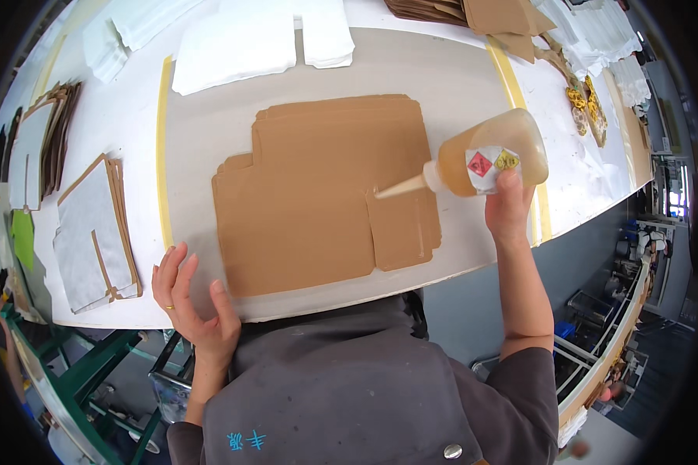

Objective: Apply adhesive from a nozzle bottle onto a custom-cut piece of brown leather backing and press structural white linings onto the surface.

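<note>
A flat brown cardboard blank (pixel 310 194) with cut flaps lies in the middle of the table. My right hand (pixel 510 205) is wrapped round a translucent squeeze bottle (pixel 504 139) holding amber liquid. It is tipped on its side, and its long pale nozzle points left, the tip over the inner corner of the blank's right-hand flap. Thin shiny streaks show on that flap. Beside the blank's lower left corner, at the table's front edge, my left hand (pixel 198 302) is open with fingers apart, holding nothing.
Stacked silver-faced card pieces (pixel 93 232) stand at the left, more card (pixel 43 147) behind them. White sheets (pixel 240 46) lie at the far side, brown cardboard (pixel 504 19) at the far right. Yellow tape strips (pixel 165 147) cross the table. A patterned yellow cloth item (pixel 589 112) lies right.
</note>
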Action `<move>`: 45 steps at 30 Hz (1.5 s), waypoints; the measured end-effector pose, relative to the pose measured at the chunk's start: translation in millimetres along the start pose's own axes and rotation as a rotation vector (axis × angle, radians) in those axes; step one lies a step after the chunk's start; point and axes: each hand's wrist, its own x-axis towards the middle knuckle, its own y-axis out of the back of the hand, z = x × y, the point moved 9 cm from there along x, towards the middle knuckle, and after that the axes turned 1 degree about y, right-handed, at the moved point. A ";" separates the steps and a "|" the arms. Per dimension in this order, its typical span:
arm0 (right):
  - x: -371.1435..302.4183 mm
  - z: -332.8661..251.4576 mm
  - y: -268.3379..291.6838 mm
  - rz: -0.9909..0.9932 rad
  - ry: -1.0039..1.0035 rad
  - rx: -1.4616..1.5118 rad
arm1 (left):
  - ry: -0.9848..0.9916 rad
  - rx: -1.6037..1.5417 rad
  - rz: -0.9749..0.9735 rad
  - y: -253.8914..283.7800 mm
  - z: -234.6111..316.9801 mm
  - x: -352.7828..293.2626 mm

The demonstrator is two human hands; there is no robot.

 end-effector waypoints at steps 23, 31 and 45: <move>-47.1 -18.8 -24.8 0.142 0.034 0.021 | -0.007 0.011 -0.072 -2.9 -2.4 0.9; -53.9 -9.7 -8.7 0.165 -0.044 0.010 | -0.009 -0.029 -0.063 -0.7 -3.6 -0.4; -144.2 -11.3 -24.0 0.248 -0.053 0.097 | -0.005 -0.154 0.010 9.5 -9.2 0.7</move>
